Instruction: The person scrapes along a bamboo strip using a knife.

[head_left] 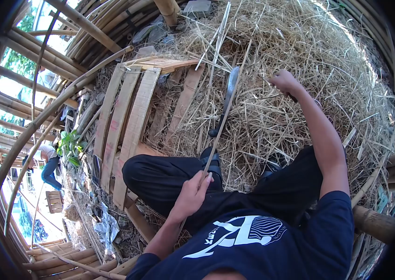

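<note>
My left hand (192, 198) is closed around a long, thin bamboo strip (226, 115), which slants up across the straw and passes back under my left forearm. Out to the right, over the straw, my right hand (285, 83) is closed with its fingers curled. A thin brown piece and a dark end show near it, but what it grips is not clear. A machete (230, 91) with a dark handle lies between my feet and the straw pile, just behind the strip.
Dry straw (300, 37) covers the ground ahead. A wooden slatted pallet (122, 116) leans at my left. Split bamboo strips (218, 42) lie on the straw. Bamboo poles (41, 56) frame the left side, where another person (48, 161) is visible beyond. A thick bamboo pole (377, 224) is at my right.
</note>
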Tool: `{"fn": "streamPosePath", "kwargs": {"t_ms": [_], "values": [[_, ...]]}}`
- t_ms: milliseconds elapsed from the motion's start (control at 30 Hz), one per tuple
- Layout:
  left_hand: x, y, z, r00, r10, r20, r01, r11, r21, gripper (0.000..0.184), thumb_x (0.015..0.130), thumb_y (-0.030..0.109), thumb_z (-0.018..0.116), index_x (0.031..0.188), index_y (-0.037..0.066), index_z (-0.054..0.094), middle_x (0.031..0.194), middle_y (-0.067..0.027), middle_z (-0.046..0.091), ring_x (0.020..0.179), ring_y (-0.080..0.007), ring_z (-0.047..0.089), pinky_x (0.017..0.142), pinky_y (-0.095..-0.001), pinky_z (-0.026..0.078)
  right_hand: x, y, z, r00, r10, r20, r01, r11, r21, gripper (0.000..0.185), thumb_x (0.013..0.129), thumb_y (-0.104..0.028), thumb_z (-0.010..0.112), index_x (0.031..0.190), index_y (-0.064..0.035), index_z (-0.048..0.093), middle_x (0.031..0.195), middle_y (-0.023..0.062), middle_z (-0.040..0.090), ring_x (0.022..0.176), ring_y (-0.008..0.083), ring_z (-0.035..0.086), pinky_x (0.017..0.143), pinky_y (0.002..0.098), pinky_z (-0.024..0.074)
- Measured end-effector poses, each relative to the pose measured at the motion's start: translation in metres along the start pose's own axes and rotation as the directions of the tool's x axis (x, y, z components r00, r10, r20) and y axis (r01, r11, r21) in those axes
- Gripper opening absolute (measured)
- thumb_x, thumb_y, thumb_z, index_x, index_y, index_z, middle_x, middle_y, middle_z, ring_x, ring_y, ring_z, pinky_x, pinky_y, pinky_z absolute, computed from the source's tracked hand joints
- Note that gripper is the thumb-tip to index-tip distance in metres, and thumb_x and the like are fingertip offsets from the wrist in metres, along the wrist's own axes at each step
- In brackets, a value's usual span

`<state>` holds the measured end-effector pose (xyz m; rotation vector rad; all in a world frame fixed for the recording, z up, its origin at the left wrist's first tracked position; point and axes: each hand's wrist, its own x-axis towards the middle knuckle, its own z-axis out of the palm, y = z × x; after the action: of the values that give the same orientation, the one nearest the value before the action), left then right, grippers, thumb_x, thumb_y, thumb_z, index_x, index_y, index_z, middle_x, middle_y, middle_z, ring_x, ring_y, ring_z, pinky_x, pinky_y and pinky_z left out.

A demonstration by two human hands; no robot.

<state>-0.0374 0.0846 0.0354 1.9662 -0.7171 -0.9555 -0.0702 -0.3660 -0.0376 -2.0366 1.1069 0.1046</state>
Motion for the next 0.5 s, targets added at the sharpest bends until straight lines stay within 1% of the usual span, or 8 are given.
{"fn": "streamPosePath", "kwargs": {"t_ms": [33,67,133,200,267,400,433,500], "values": [[0.007,-0.007,0.002,1.0,-0.005,0.012,0.006,0.997,-0.078,0.02,0.101,0.02,0.045,0.094,0.004,0.054,0.057,0.007,0.038,0.047,-0.0009,0.033,0.043,-0.0191,0.027,-0.014,-0.016,0.005,1.0,-0.021,0.005,0.02,0.986,0.167,0.038,0.084,-0.034,0.066,0.074,0.0011,0.059,0.05,0.0023,0.047,0.039,0.0113,0.046,0.037,0.0286,0.0377],[0.012,-0.003,0.001,1.0,-0.006,0.008,0.006,0.997,-0.079,0.02,0.101,0.02,0.045,0.094,0.004,0.054,0.057,0.007,0.038,0.047,-0.0009,0.033,0.043,-0.0191,0.027,-0.028,-0.032,0.007,1.0,-0.025,0.007,0.024,0.986,0.166,0.038,0.084,-0.034,0.066,0.074,0.0011,0.059,0.05,0.0023,0.047,0.039,0.0113,0.046,0.037,0.0286,0.0377],[0.025,0.009,-0.003,0.981,-0.117,0.152,0.168,0.905,-0.391,0.021,0.102,0.023,0.043,0.094,0.005,0.051,0.055,0.0077,0.032,0.042,0.0001,0.028,0.038,-0.0183,0.023,-0.058,-0.061,0.013,0.987,-0.006,0.161,-0.094,0.79,0.605,0.041,0.089,-0.043,0.063,0.081,-0.002,0.059,0.049,-0.0055,0.037,0.037,0.0047,0.033,0.035,0.0242,0.0273],[0.038,0.013,-0.002,0.976,-0.108,0.191,0.182,0.883,-0.432,0.023,0.103,0.026,0.041,0.096,0.006,0.049,0.054,0.0082,0.028,0.038,0.0004,0.024,0.034,-0.0182,0.018,-0.084,-0.081,0.024,0.961,-0.124,0.247,-0.083,0.722,0.687,0.047,0.089,-0.049,0.06,0.091,-0.0025,0.059,0.05,-0.0077,0.033,0.038,0.0031,0.029,0.035,0.0225,0.0231],[0.046,0.02,0.001,0.954,-0.114,0.277,0.243,0.834,-0.495,0.023,0.102,0.027,0.041,0.096,0.006,0.049,0.054,0.0084,0.028,0.038,0.0002,0.025,0.034,-0.0179,0.018,-0.098,-0.088,0.037,0.935,-0.234,0.268,-0.055,0.651,0.757,0.048,0.086,-0.051,0.064,0.082,-0.0032,0.059,0.052,-0.0071,0.038,0.039,0.003,0.034,0.036,0.022,0.0255],[0.052,0.033,0.006,0.915,-0.127,0.384,0.321,0.804,-0.5,0.025,0.103,0.028,0.04,0.098,0.005,0.049,0.055,0.0067,0.031,0.037,-0.0004,0.025,0.032,-0.0176,0.02,-0.104,-0.093,0.054,0.976,-0.165,0.141,-0.004,0.638,0.77,0.03,0.09,-0.033,0.066,0.084,-0.0045,0.06,0.05,-0.0077,0.036,0.038,0.0034,0.029,0.038,0.0232,0.0213],[0.051,0.036,0.007,0.909,-0.132,0.396,0.351,0.755,-0.554,0.025,0.103,0.028,0.039,0.099,0.004,0.049,0.056,0.0055,0.033,0.037,-0.0006,0.026,0.032,-0.0173,0.022,-0.107,-0.093,0.047,0.969,-0.195,0.153,-0.029,0.523,0.852,0.028,0.087,-0.027,0.07,0.074,-0.0046,0.058,0.05,-0.0048,0.041,0.039,0.005,0.033,0.038,0.0251,0.0257],[0.051,0.037,0.006,0.904,-0.133,0.407,0.375,0.704,-0.604,0.026,0.103,0.028,0.039,0.101,0.004,0.049,0.057,0.0043,0.035,0.036,-0.0009,0.027,0.032,-0.0171,0.025,-0.097,-0.088,0.043,0.98,-0.164,0.11,-0.01,0.515,0.857,0.027,0.087,-0.025,0.07,0.074,-0.0048,0.058,0.05,-0.005,0.041,0.039,0.005,0.033,0.038,0.025,0.0259]]}}
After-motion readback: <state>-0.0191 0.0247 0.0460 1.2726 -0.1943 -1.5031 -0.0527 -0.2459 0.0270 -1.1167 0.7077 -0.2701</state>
